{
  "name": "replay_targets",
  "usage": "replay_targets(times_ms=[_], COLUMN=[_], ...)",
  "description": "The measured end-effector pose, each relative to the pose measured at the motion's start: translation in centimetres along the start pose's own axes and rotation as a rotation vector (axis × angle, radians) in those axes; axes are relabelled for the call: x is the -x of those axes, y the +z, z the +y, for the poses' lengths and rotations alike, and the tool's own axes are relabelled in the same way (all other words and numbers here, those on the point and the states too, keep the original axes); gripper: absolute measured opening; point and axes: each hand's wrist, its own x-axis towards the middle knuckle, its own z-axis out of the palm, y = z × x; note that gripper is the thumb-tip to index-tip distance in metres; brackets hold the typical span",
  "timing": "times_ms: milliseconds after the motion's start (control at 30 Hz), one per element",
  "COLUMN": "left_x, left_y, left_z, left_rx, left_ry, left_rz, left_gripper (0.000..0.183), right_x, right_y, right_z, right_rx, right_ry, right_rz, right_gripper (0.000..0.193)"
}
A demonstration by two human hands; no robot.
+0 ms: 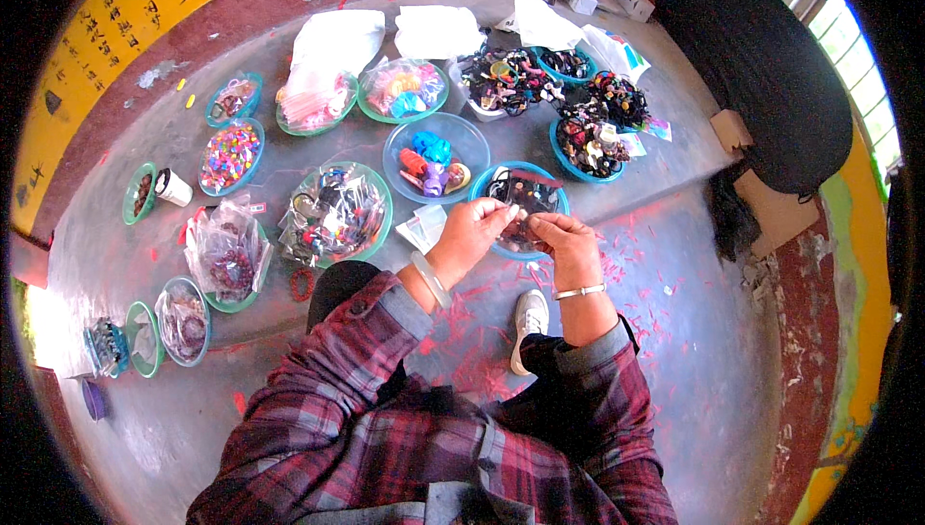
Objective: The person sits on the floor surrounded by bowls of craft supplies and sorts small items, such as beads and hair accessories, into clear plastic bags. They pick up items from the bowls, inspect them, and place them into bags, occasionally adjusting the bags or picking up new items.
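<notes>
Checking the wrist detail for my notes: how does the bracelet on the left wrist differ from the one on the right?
The left bracelet is a thick, pale, smooth bangle; the right bracelet is a thin silvery band. The left one sits slanted across the wrist, the right one nearly level. Both sit just above plaid cuffs.

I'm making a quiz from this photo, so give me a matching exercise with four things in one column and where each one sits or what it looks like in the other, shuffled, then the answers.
Things:
1. left hand
2. right hand
3. white cup
4. white shoe

Descriptions:
A. stands far left, beside a small green bowl
B. on the floor below the hands
C. pale bangle on its wrist
D. thin silver bracelet on its wrist

Pairs: 1-C, 2-D, 3-A, 4-B

Both hands meet over a blue bowl, pinching a small dark piece too tiny to identify.
</notes>
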Motion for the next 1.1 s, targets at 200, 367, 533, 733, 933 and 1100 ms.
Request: replay_targets(times_ms=[200,367,533,733,933,1100], left_x=[-0.1,-0.1,-0.1,-0.1,0.0,-0.1], left_y=[0.1,0.3,0.0,-0.2,-0.1,-0.2], left_z=[-0.3,-0.4,-0.6,-0.8,-0.8,-0.9], left_rx=[0.091,0.230,0.286,0.272,0.259,0.250], left_ry=[-0.043,-0.130,-0.195,-0.207,-0.219,-0.188], left_rz=[-0.047,-0.083,-0.106,-0.113,-0.115,-0.109], left_gripper=[0.021,0.019,0.018,0.019,0.020,0.018], right_x=[0.0,0.4,0.0,-0.2,0.1,0.0], right_y=[-0.5,-0.5,-0.8,-0.8,-0.4,-0.4], right_z=[0.0,-0.1,0.3,0.5,0.0,0.2], right_rx=[-0.042,-0.101,-0.093,-0.061,-0.049,-0.064], right_ry=[0.041,0.031,0.020,0.025,0.007,-0.007], right_rz=[-0.013,-0.014,-0.022,-0.016,-0.041,-0.051], right_gripper=[0.006,0.007,0.009,0.010,0.010,0.009])
